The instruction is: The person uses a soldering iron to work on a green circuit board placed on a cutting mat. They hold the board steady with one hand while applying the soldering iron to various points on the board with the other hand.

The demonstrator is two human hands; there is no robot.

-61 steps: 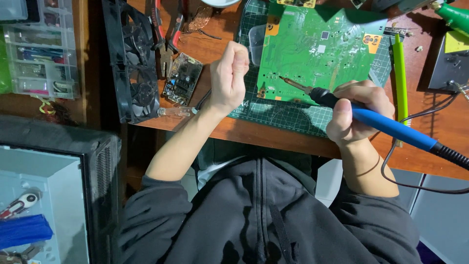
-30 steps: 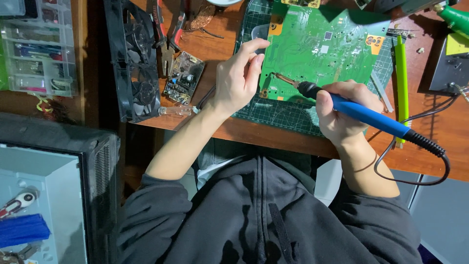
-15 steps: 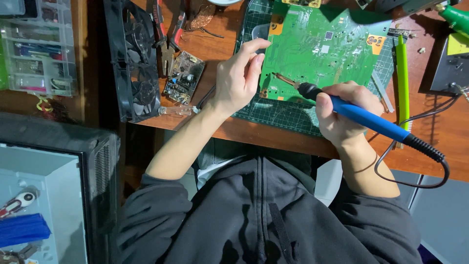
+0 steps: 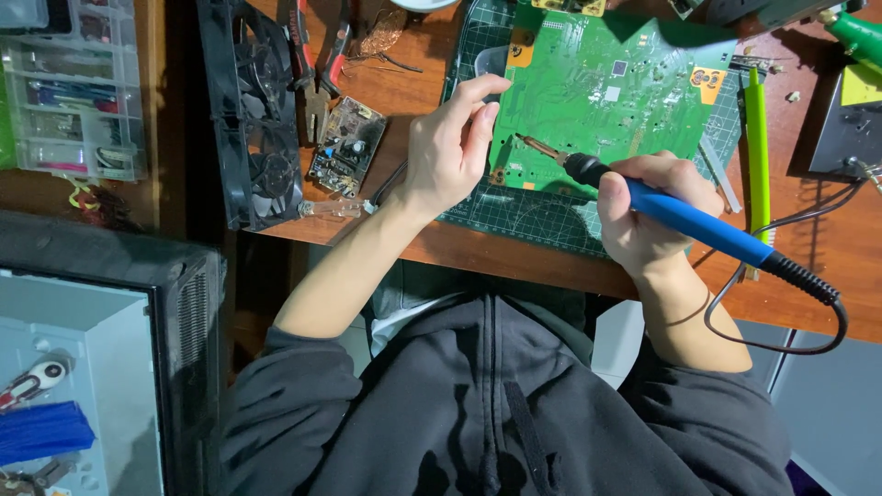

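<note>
Cluttered wooden workbench (image 4: 413, 64) carries a green cutting mat (image 4: 542, 216) with a large green circuit board (image 4: 606, 101) lying on it. Left hand (image 4: 446, 152) reaches in from a bent, bare forearm, fingers curled loosely at the board's left edge, thumb raised, gripping nothing visible. Right hand (image 4: 652, 216) is closed in a fist around a blue-handled soldering iron (image 4: 680, 216), wrist cocked, the metal tip slanting onto the board's lower left area. Black fans (image 4: 253, 110) stand to the left.
</note>
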